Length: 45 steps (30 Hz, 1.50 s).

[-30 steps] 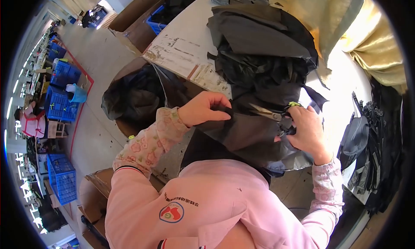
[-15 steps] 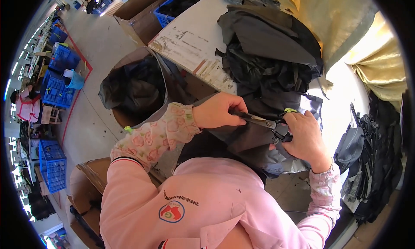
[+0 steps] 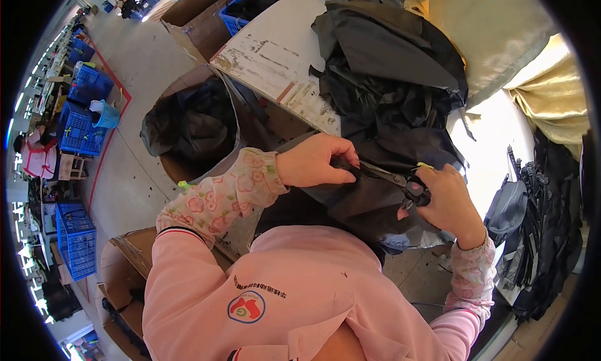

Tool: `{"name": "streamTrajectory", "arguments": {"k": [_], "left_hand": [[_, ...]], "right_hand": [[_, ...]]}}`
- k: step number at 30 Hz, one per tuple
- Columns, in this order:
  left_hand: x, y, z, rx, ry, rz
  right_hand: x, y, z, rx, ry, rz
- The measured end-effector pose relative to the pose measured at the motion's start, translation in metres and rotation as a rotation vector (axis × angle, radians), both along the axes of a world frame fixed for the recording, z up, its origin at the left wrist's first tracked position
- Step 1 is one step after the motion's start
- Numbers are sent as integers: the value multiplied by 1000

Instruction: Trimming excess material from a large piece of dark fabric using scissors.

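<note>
**Blades close to the fingers**

The scissors have slid further along the fabric. Left hand (image 3: 316,162) is clenched, pinching the black fabric piece (image 3: 363,201) above the lap; right hand (image 3: 447,201) is wrapped around the scissors (image 3: 400,180). A slip could nick those pinching fingers.

Pink top, floral sleeve covers, chest emblem

ahead: heaped black fabric (image 3: 388,79) blocks my reach
left: bare white tabletop (image 3: 275,54) open
right: bags (image 3: 532,223) crowd edge
below-left: fabric-filled box (image 3: 188,126) obstructs
</note>
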<state>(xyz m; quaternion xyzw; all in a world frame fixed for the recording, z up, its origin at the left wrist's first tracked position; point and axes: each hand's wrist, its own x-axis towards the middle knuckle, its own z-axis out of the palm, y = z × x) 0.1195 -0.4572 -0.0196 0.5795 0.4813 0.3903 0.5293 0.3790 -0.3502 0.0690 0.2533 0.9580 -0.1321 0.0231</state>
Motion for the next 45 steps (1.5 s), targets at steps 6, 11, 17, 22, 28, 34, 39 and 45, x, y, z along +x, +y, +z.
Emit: {"name": "streamTrajectory", "arguments": {"k": [6, 11, 17, 22, 28, 34, 39, 45], "left_hand": [[7, 0, 14, -68, 4, -33], [10, -2, 18, -75, 11, -49], [6, 1, 20, -14, 71, -39], [-39, 44, 45, 32, 9, 77], [-95, 137, 64, 97, 76, 225], [-116, 199, 22, 259, 321, 279], [-103, 204, 9, 394, 600, 351], [-35, 141, 22, 1152, 870, 453]], "right_hand": [[-3, 0, 2, -51, 11, 58], [1, -3, -2, 4, 6, 62], [23, -1, -5, 18, 12, -75], [70, 5, -6, -145, 213, -462], [110, -22, -25, -370, 298, -617], [119, -61, -88, -245, 545, -604], [109, -59, -118, 52, 419, -551], [114, -48, -118, -219, 621, -710]]}}
